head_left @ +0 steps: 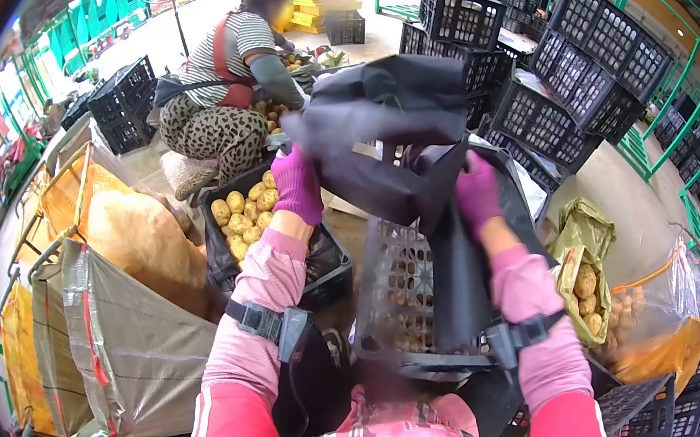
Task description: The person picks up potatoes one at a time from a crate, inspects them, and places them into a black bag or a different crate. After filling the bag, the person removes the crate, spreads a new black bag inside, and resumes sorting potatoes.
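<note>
A black sheet-like liner (390, 116), partly smeared by motion, is held up in front of me. My left hand (298, 186), in a purple glove, is closed on its left edge. My right hand (477, 190), gloved the same, grips its right side; the fingertips are blurred. Part of the liner hangs over a black plastic crate (394, 288) with slotted walls, whose inside is mostly hidden. Left of it, near my left forearm, stands a black-lined crate (325, 276) holding several potatoes (237, 223).
Another person (226, 84) crouches ahead beside more potatoes. Stacked black crates (581, 55) lean at the right. A green sack (585, 267) of potatoes sits right of my arm. Large sacks (140, 334) in a metal frame stand at the left.
</note>
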A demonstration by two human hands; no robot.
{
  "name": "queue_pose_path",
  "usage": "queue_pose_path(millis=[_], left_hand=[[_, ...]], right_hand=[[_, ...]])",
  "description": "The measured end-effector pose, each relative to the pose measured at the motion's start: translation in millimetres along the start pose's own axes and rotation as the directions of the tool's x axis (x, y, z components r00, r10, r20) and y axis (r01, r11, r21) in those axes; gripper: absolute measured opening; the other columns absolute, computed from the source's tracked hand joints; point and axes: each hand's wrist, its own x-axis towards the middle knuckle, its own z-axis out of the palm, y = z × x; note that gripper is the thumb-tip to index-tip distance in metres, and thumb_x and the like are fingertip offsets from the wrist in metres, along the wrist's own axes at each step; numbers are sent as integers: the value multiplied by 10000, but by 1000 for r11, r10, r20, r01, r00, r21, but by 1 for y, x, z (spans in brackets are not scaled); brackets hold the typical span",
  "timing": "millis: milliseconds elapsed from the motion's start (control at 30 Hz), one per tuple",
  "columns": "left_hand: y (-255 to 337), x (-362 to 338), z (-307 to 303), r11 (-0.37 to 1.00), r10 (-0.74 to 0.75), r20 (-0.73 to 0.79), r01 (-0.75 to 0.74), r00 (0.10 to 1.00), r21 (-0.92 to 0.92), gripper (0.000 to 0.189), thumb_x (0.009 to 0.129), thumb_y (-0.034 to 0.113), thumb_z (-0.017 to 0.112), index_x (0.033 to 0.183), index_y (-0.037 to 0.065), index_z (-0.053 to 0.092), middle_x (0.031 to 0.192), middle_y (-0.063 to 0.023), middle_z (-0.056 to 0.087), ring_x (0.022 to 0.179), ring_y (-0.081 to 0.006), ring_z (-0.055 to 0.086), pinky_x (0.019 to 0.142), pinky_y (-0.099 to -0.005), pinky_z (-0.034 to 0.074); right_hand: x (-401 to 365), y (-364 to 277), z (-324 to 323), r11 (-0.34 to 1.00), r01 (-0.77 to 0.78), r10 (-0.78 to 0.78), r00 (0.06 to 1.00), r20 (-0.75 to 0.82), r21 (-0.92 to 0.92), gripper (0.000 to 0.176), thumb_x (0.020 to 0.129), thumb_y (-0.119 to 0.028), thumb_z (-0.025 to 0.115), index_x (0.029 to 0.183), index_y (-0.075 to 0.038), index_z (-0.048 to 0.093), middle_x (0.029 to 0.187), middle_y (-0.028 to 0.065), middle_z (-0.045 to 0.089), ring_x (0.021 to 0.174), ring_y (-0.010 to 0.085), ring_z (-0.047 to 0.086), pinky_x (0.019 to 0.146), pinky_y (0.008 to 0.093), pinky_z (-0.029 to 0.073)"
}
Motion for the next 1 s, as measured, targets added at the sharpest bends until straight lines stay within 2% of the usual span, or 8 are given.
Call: queue_pose_path(millis=[67, 300, 367, 467, 567, 633, 700, 1000], left_hand=[[2, -1, 4, 1000, -15, -22, 16, 1000, 7, 288, 935, 241, 621, 1062, -16, 647, 903, -54, 675, 761, -132, 611, 711, -294, 486], [-11, 1, 10, 842, 156, 151, -211, 976, 496, 234, 946, 179, 611, 1064, -19, 650, 938, -75, 699, 798, -119, 624, 743, -298, 497], [-22, -2, 21, 814, 169, 184, -242, 968, 528, 220, 949, 161, 608, 1065, -20, 650, 948, -81, 706, 809, -116, 628, 752, -299, 500], [-30, -25, 61, 785, 140, 253, -263, 957, 561, 220, 923, 109, 594, 1086, -35, 628, 956, -84, 702, 830, -140, 634, 776, -299, 500], [-15, -78, 94, 925, 77, 455, -234, 887, 299, 292, 897, 51, 620, 1184, -2, 621, 1041, -60, 679, 949, -101, 609, 882, -241, 474], [-7, -96, 91, 778, 69, 682, -467, 728, 420, 345, 878, 67, 656, 1215, 7, 616, 1042, -83, 691, 953, -111, 619, 889, -252, 475], [6, -109, 86, 662, -211, 640, -373, 739, 650, 329, 906, 157, 663, 1192, 0, 626, 1018, -111, 700, 941, -148, 643, 860, -298, 486], [-2, -125, 75, 851, -241, 721, -216, 650, 479, 409, 1031, 200, 446, 1397, 19, 472, 1370, -148, 537, 1250, -197, 513, 1047, -306, 374]], right_hand=[[10, 93, 72, 984, -167, 172, 982, 77, -68, 459, 942, -300, 530, 1294, -6, 550, 1231, 157, 634, 1115, 270, 606, 975, 364, 450], [-58, -91, -18, 675, 133, 583, 508, 635, -726, 589, 843, -559, 559, 1061, -35, 717, 1040, 168, 701, 937, 330, 679, 844, 405, 525], [-51, -129, -49, 524, 327, 572, 550, 609, -787, 524, 831, -490, 627, 1076, -33, 697, 1059, 175, 683, 992, 325, 658, 883, 383, 508], [-67, -125, -82, 959, 179, -19, 817, 576, -222, 505, 790, -404, 718, 1115, -21, 664, 1078, 182, 671, 1061, 319, 638, 921, 382, 489], [-15, -124, -78, 851, 517, -499, 850, 168, -92, 416, 912, -97, 649, 1299, -1, 533, 1202, 105, 613, 1124, 172, 567, 960, 310, 449], [9, -90, -80, 978, 83, -108, 987, 120, 190, 455, 915, -357, 674, 1156, 25, 621, 1054, 126, 667, 973, 189, 622, 857, 307, 483], [37, -57, -73, 973, -215, 226, 962, 150, -87, 564, 898, -456, 656, 1163, 41, 624, 1061, 141, 678, 949, 203, 640, 832, 298, 491], [-26, -89, -45, 920, -351, 391, 848, 359, -173, 521, 850, -517, 696, 874, 4, 695, 787, 68, 693, 697, 133, 652, 638, 263, 512]])
